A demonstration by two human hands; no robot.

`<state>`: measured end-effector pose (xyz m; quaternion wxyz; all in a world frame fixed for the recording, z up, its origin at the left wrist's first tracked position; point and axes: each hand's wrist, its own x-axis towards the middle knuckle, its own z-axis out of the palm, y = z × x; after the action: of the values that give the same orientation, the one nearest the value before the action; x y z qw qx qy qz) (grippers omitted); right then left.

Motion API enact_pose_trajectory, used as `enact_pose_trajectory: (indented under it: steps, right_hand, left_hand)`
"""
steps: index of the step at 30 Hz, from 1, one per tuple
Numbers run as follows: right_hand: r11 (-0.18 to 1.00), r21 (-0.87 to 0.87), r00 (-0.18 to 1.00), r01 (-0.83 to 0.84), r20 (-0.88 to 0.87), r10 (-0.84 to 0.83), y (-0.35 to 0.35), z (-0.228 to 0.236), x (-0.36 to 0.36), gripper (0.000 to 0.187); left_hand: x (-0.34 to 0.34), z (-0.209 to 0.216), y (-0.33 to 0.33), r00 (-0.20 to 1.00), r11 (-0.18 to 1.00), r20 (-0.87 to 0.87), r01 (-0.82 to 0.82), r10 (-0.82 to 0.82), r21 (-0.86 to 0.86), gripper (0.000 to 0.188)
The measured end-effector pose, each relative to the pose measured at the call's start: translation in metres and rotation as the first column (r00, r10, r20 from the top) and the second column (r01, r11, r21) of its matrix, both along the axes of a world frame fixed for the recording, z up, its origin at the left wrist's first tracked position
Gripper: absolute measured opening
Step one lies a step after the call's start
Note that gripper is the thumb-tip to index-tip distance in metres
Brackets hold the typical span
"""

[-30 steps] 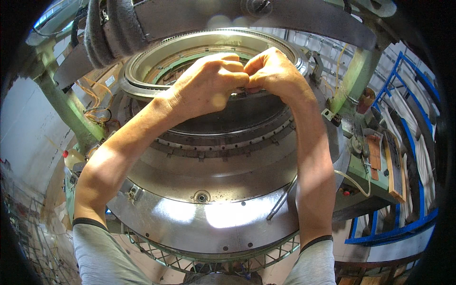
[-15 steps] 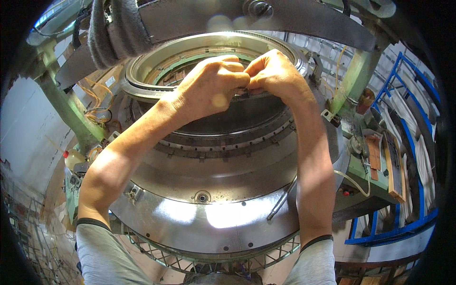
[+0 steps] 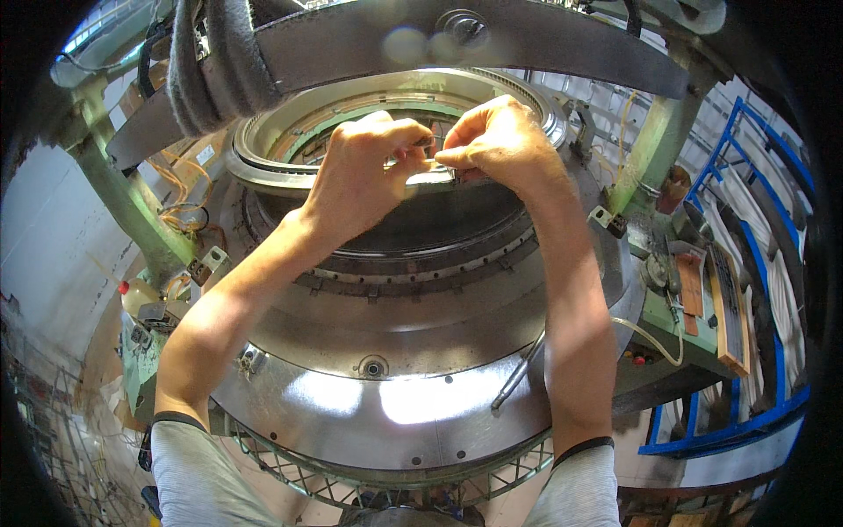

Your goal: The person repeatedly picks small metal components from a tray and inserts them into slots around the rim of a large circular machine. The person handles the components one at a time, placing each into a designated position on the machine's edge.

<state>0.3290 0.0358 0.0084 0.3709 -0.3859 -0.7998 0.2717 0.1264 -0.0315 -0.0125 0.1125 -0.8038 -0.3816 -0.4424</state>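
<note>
Both bare hands are raised over the near rim of a round metal ring on top of a large circular machine. My left hand has its fingers curled, thumb and forefinger pinched together. My right hand pinches too, with its fingertips close beside the left ones. A small, thin piece seems to lie between the fingertips, but it is too small to name. Below the hands, the dark cylinder wall of the machine curves down to a shiny metal plate.
A dark curved metal beam, wrapped with grey cloth, crosses above the hands. Green posts stand at both sides. A metal-tipped hose lies on the plate. A blue rack is at right, a red-capped bottle at left.
My left hand has shifted slightly left and down, its fingers opening a small gap from the right fingertips. My right hand has lowered a little. The view has tilted slightly.
</note>
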Motion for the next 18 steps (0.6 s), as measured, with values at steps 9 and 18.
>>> enact_pose_trajectory:
  steps: [9, 18]
  right_hand:
    - [0.998, -0.039, 0.999, 0.043, 0.0, -0.043, -0.004, 0.003, -0.003, 0.012]
    - [0.975, 0.196, 0.989, 0.108, 0.083, -0.126, -0.015, 0.005, -0.001, 0.009]
  left_hand:
    - [0.003, -0.026, -0.007, 0.999, 0.995, 0.024, -0.048, 0.046, 0.092, 0.042]
    - [0.021, -0.035, 0.002, 0.996, 0.975, 0.071, 0.031, -0.047, 0.219, 0.038]
